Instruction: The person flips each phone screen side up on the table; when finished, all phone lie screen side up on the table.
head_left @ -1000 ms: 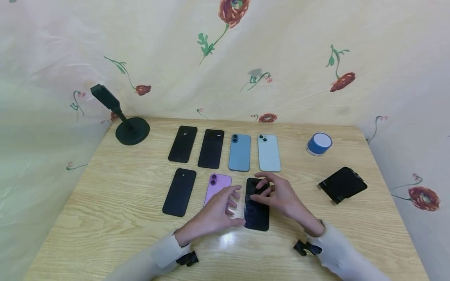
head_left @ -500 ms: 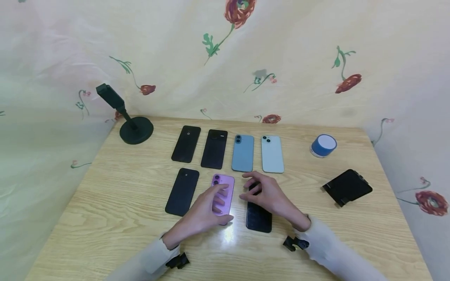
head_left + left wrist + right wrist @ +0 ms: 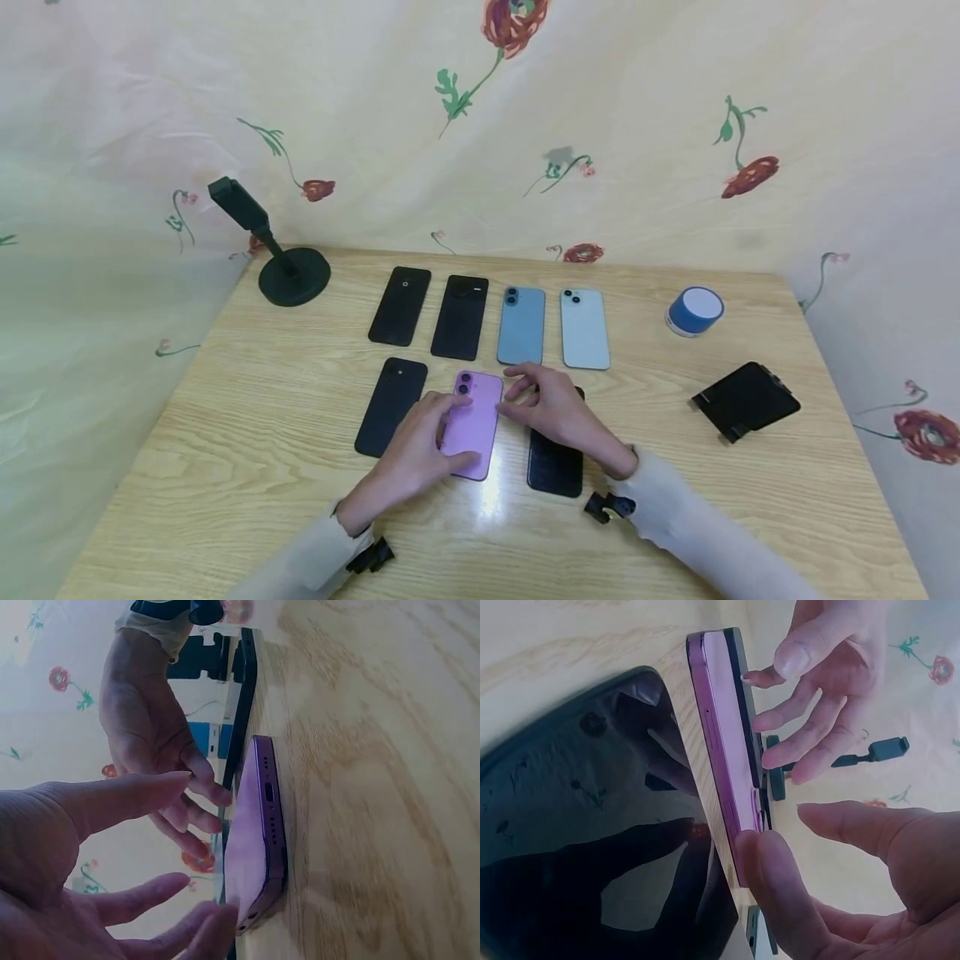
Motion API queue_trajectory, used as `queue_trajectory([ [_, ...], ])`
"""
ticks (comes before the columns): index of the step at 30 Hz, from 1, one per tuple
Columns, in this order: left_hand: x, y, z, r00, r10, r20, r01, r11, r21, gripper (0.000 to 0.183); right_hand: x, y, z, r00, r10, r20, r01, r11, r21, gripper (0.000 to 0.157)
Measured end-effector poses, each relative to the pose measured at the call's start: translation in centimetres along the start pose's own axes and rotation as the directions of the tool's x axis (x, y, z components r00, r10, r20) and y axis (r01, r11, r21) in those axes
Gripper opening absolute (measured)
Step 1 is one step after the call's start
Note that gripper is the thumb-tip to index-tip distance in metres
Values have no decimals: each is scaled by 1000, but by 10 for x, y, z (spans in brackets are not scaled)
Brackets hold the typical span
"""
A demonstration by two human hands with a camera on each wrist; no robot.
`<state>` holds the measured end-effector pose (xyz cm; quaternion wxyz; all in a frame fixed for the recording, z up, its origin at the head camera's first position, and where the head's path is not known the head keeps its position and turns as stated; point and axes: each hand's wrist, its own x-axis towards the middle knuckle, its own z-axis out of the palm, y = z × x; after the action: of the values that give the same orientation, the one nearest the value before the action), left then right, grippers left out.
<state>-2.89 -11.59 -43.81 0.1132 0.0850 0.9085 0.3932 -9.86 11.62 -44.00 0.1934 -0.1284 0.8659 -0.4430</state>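
A purple phone (image 3: pixel 477 429) lies back up on the wooden table, camera lenses at its far left corner. My left hand (image 3: pixel 411 446) hovers over its left side, thumb spread toward the near edge; the left wrist view shows a gap between thumb and fingers. At the phone's right edge is my right hand (image 3: pixel 553 407), loosely curved, with a fingertip overlapping that edge in the right wrist view. Beneath the right hand lies a black phone (image 3: pixel 553 468), its glossy screen up. A dark phone (image 3: pixel 384 421) is left of the purple one, partly behind my left hand.
Along the back lie two black phones (image 3: pixel 401 307) (image 3: pixel 460 318), a blue phone (image 3: pixel 522 329) and a pale blue phone (image 3: pixel 587 333). A black stand (image 3: pixel 294 279) is at back left. On the right are a blue cylinder (image 3: pixel 692 315) and a black folding holder (image 3: pixel 750 400).
Both hands have moved left. My right hand went from above the black phone to the purple phone's right edge; my left hand drew back, uncovering more of the purple phone.
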Motion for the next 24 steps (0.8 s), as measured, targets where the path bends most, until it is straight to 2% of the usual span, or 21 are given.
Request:
queue_trajectory([
  [5, -4, 2, 5, 999, 34, -22, -32, 995, 91, 71, 3, -3, 5, 1000, 17, 16, -18, 1000, 8, 53],
  [12, -8, 7, 14, 999, 25, 32, -31, 978, 206, 78, 6, -6, 9, 997, 76, 8, -76, 997, -11, 50],
  [18, -11, 12, 20, 998, 16, 58, -33, 955, 295, 85, 9, -6, 12, 994, 106, 8, -106, 994, -16, 48],
  [24, -10, 14, 25, 998, 20, 54, -39, 927, 372, 87, 12, -6, 13, 992, 123, 10, -123, 992, -1, 45],
])
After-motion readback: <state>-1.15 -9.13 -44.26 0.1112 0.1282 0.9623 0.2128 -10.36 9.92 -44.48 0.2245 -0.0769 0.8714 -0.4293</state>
